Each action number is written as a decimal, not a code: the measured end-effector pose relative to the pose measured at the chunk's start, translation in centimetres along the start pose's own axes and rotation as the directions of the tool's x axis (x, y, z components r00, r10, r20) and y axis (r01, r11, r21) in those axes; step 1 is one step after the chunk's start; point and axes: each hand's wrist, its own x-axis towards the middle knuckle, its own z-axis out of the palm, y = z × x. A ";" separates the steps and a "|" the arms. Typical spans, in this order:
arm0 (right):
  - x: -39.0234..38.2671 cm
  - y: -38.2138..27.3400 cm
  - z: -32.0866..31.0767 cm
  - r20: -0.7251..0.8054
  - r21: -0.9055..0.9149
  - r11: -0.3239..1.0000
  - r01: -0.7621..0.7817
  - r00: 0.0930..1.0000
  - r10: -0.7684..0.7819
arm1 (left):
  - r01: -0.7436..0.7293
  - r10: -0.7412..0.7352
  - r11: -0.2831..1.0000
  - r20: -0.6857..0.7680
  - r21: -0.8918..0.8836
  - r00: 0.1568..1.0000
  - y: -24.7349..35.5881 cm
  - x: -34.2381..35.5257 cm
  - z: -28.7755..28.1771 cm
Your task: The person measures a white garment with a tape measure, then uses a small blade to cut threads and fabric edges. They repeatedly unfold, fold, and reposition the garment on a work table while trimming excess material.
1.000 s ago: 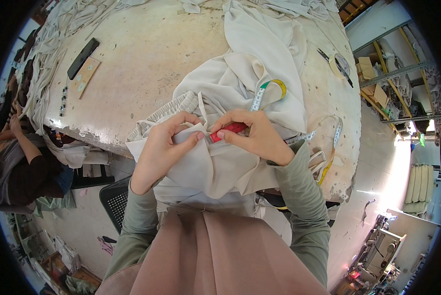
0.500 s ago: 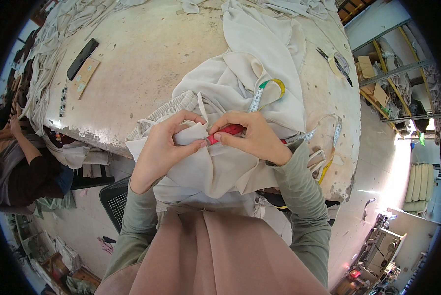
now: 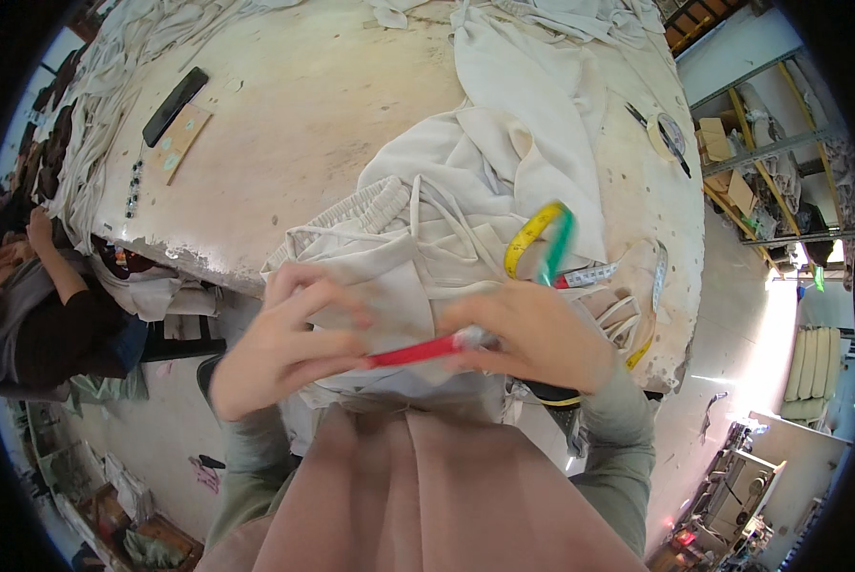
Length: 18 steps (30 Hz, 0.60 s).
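My left hand (image 3: 284, 353), blurred, has its thumb and a finger on one end of the red stretch of a tape measure (image 3: 413, 351), while the index finger is raised. My right hand (image 3: 523, 338) grips this stretch near a small metal-coloured piece. The tape's yellow and green loop (image 3: 532, 234) rises beyond that hand. Beneath both hands lies a cream garment (image 3: 513, 133) with a gathered waistband (image 3: 370, 205) and thin drawstrings, spread across the worktable (image 3: 275, 114).
A phone (image 3: 175, 105) lies by a tan board (image 3: 187, 143). Scissors and a tape roll (image 3: 666, 138) lie at right. Pale fabric (image 3: 93, 76) is piled along the left. A co-worker (image 3: 60, 305) is at far left, shelving (image 3: 761, 153) at right.
Both hands have moved down toward my body, drawing the red tape out between them and off the waistband area. The yellow-green loop has shifted down too.
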 end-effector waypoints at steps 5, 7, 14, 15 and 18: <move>-7.1 -3.0 -1.4 0.347 -0.253 0.849 -0.464 0.776 0.527 | 0.596 -0.593 0.797 0.057 -0.098 0.803 -6.0 -12.8 -2.5; -8.8 -3.0 0.9 0.526 -0.360 0.730 -0.581 0.520 0.674 | 0.860 -0.860 0.509 0.051 0.028 0.508 -9.4 -18.4 -1.7; -8.5 -2.8 5.1 0.068 0.167 0.896 -0.410 0.912 0.405 | 0.770 -0.730 0.626 -0.441 -0.124 0.523 -11.5 -18.9 2.0; -7.6 -2.3 4.7 -0.059 0.127 0.892 -0.434 0.894 0.443 | 0.729 -0.704 0.666 -0.455 -0.159 0.545 -10.4 -15.9 2.3; -4.3 -0.5 4.4 -0.432 0.008 0.893 -0.450 0.804 0.408 | 0.473 -0.494 0.861 -0.519 -0.184 0.697 -5.7 -6.6 2.9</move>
